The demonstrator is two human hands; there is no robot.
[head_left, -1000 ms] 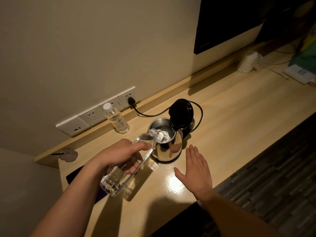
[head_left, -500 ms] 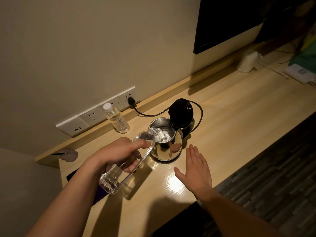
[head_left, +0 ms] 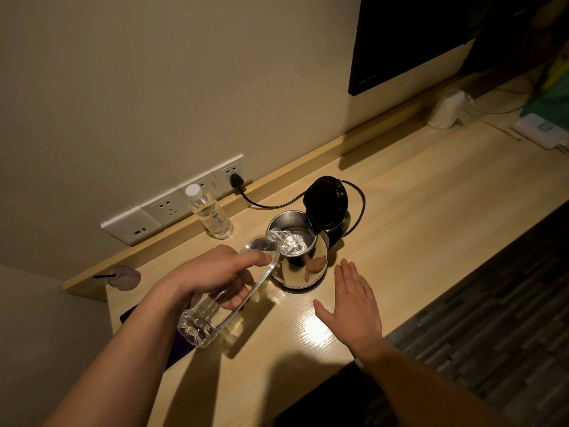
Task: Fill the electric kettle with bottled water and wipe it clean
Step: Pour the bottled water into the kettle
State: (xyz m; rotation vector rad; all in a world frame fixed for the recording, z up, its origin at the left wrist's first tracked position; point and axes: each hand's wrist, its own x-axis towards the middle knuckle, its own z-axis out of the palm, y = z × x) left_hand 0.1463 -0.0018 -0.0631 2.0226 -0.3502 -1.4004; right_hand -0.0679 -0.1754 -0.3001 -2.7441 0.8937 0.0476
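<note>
A steel electric kettle (head_left: 300, 268) stands on the wooden desk (head_left: 415, 217) with its black lid (head_left: 326, 200) flipped up. My left hand (head_left: 215, 272) grips a clear plastic water bottle (head_left: 215, 309), tilted with its mouth over the kettle's opening. Water pours into the kettle. My right hand (head_left: 354, 303) lies flat and open on the desk just right of the kettle, holding nothing.
A second capped water bottle (head_left: 209, 212) stands by the wall sockets (head_left: 172, 204). The kettle's black cord (head_left: 268, 204) runs to a plug. A small white object (head_left: 124, 277) sits at the desk's left end. A white roll (head_left: 446, 109) and a white device (head_left: 538, 129) lie far right.
The bottle's base has risen slightly as water keeps pouring into the kettle. My right hand has stayed flat on the desk.
</note>
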